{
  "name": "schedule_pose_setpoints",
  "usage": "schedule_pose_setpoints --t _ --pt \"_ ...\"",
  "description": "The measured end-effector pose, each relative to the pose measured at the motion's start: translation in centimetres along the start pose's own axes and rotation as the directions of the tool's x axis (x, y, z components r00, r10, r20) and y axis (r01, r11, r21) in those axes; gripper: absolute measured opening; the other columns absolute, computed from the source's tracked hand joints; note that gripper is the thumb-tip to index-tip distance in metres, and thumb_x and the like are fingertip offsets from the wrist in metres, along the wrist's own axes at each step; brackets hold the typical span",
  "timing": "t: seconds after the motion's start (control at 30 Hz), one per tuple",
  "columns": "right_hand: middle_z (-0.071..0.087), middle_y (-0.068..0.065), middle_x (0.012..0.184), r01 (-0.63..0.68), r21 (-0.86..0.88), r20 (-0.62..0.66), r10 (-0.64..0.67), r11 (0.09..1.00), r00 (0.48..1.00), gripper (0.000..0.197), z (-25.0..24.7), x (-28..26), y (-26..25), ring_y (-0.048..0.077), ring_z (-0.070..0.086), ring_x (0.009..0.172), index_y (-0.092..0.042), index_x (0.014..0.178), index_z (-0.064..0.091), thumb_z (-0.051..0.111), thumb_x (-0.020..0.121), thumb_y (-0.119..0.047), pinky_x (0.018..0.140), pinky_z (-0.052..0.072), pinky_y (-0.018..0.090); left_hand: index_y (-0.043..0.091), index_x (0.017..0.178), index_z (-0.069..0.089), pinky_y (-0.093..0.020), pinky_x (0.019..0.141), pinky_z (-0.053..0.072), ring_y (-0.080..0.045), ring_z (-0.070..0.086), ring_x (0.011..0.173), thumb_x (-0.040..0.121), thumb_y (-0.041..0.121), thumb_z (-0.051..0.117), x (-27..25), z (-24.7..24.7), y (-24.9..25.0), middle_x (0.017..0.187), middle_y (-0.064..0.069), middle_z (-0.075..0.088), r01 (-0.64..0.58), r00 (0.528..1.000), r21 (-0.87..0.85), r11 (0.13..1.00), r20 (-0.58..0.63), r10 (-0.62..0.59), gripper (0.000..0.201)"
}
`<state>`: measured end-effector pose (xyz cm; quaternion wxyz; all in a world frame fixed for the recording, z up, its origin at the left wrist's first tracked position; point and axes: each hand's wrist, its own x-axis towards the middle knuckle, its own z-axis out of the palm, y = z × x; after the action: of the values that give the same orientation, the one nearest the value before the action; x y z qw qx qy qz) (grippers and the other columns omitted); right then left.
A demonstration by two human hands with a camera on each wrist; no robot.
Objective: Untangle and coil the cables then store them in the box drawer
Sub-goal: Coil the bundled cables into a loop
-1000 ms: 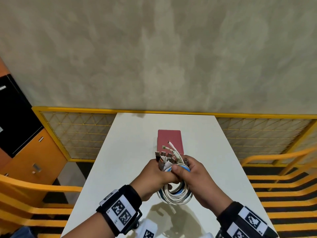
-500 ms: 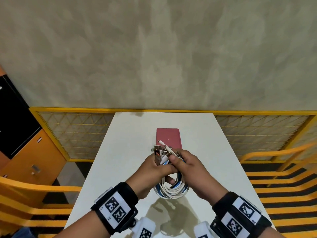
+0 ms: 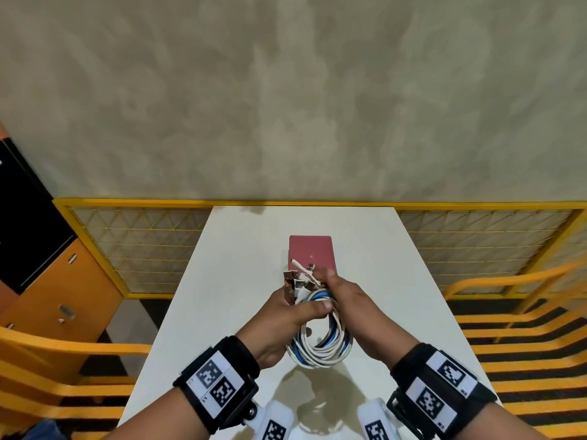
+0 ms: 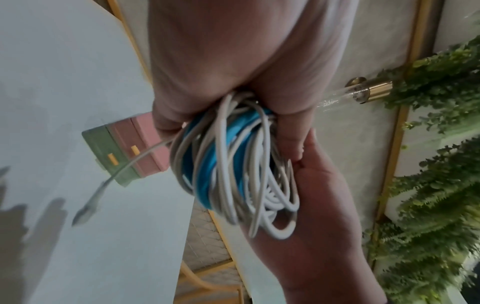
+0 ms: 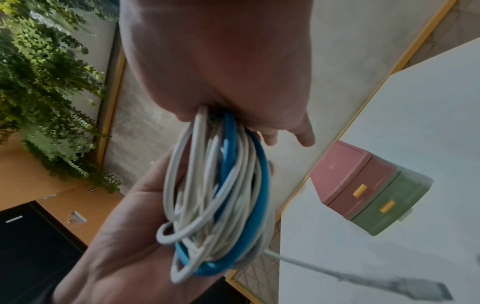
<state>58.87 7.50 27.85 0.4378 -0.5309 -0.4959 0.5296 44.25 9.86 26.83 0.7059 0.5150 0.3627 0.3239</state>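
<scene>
A coil of white and blue cables (image 3: 320, 342) hangs above the white table (image 3: 222, 281), held at its top by both hands. My left hand (image 3: 286, 315) grips the bundle, thumb across the loops. My right hand (image 3: 346, 300) grips it from the right side. Several plug ends (image 3: 298, 277) stick up past the fingers. The same coil (image 4: 233, 170) fills the left wrist view, with one loose white plug end (image 4: 88, 207) dangling. Beyond the hands stands the box (image 3: 311, 254), pink on top; its pink and green drawers (image 5: 369, 193) with yellow handles are closed.
A yellow mesh railing (image 3: 143, 246) runs behind the table. Orange chairs (image 3: 508, 312) stand at both sides. An orange and black cabinet (image 3: 47, 265) is at the left. Green plants (image 5: 46, 82) show in the wrist views.
Both hands have carried the coil a little farther along the table toward the box. The grip has shifted, with the left thumb now lying over the loops.
</scene>
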Motion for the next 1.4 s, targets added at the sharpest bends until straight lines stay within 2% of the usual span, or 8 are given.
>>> schedule_pose_setpoints --t 0.23,0.3,0.4,0.57,0.8,0.93,1.13,1.4 --pt "0.021 -0.024 0.157 -0.037 0.018 -0.007 0.037 0.999 0.999 0.032 0.5 1.2 0.1 0.005 0.019 0.148 -0.065 0.122 0.05 0.048 0.094 -0.05 0.121 0.024 0.041 0.007 0.109 0.067 -0.034 0.06 0.06 -0.024 0.074 0.08 0.093 0.0 0.06 -0.2 0.4 -1.3 0.091 -0.009 0.074 0.025 0.997 -0.272 0.962 -0.058 -0.043 0.019" --pt "0.028 -0.013 0.16 -0.077 0.043 -0.006 0.077 0.996 0.997 0.052 0.3 1.3 0.1 0.015 0.032 0.146 -0.072 0.129 0.035 0.054 0.085 -0.05 0.117 0.032 0.045 0.007 0.111 0.068 -0.039 0.066 0.059 -0.024 0.074 0.089 0.091 0.001 0.063 -0.3 0.4 -1.4 0.097 -0.011 0.074 0.029 0.997 -0.281 0.959 -0.06 -0.048 0.021" --pt "0.042 -0.009 0.152 -0.101 0.113 0.016 0.1 0.988 0.995 0.084 0.2 1.3 0.3 0.014 0.054 0.129 -0.061 0.147 0.017 0.058 0.074 -0.053 0.111 0.042 0.044 0.007 0.116 0.068 -0.045 0.073 0.059 -0.025 0.073 0.1 0.08 0.008 0.07 -0.4 0.0 -1.4 0.106 -0.012 0.074 0.045 0.997 -0.295 0.954 -0.05 -0.063 0.035" --pt "0.058 -0.019 0.128 -0.098 0.19 -0.017 0.103 0.977 0.995 0.08 -0.2 0.9 0.3 0.013 0.057 0.124 -0.044 0.154 -0.003 0.054 0.099 -0.035 0.112 0.041 0.043 0.009 0.122 0.066 -0.065 0.096 0.045 -0.031 0.066 0.117 0.081 0.012 0.069 0.0 -0.1 -1.3 0.124 -0.017 0.069 0.054 0.997 -0.292 0.955 -0.034 -0.067 0.041" --pt "0.074 -0.017 0.095 -0.002 0.128 -0.176 0.024 0.992 0.984 0.029 -0.4 -0.1 -1.3 -0.006 0.069 0.088 -0.049 0.116 0.036 0.051 0.101 -0.029 0.069 0.05 0.011 0.02 0.092 0.08 -0.048 0.074 0.06 -0.021 0.074 0.095 0.092 0.0 0.057 0.6 -0.4 -1.1 0.102 -0.01 0.076 0.017 0.997 -0.391 0.92 -0.063 -0.046 0.03" --pt "0.066 0.003 0.101 -0.113 0.066 -0.331 0.129 0.991 0.935 0.032 -2.8 -1.0 0.2 0.017 0.063 0.089 -0.021 0.117 0.057 0.052 0.097 -0.045 0.076 0.045 0.033 0.005 0.108 0.072 -0.053 0.08 0.059 -0.028 0.071 0.101 0.081 0.007 0.066 1.3 -1.8 -0.3 0.114 -0.022 0.069 -0.029 0.979 -0.509 0.861 -0.189 -0.079 0.028" --pt "0.067 0.01 0.092 -0.577 0.199 0.085 0.572 0.792 0.816 0.066 -1.6 -2.3 4.4 0.022 0.065 0.08 -0.009 0.116 0.058 0.047 0.088 -0.069 0.065 0.047 0.031 -0.003 0.126 0.061 -0.065 0.097 0.048 -0.037 0.063 0.119 0.074 0.014 0.072 2.5 -2.8 -0.2 0.13 -0.028 0.062 -0.093 0.946 -0.547 0.832 -0.31 -0.098 0.056" --pt "0.073 0.013 0.108 -0.25 0.584 0.102 0.235 0.772 0.966 0.056 0.0 -1.2 2.5 0.022 0.07 0.089 -0.012 0.124 0.068 0.044 0.094 -0.053 0.079 0.056 0.037 0.002 0.105 0.072 -0.044 0.073 0.06 -0.031 0.072 0.094 0.091 0.003 0.06 2.0 -1.7 -2.0 0.106 -0.023 0.072 -0.008 0.982 -0.452 0.892 -0.172 -0.079 0.018"
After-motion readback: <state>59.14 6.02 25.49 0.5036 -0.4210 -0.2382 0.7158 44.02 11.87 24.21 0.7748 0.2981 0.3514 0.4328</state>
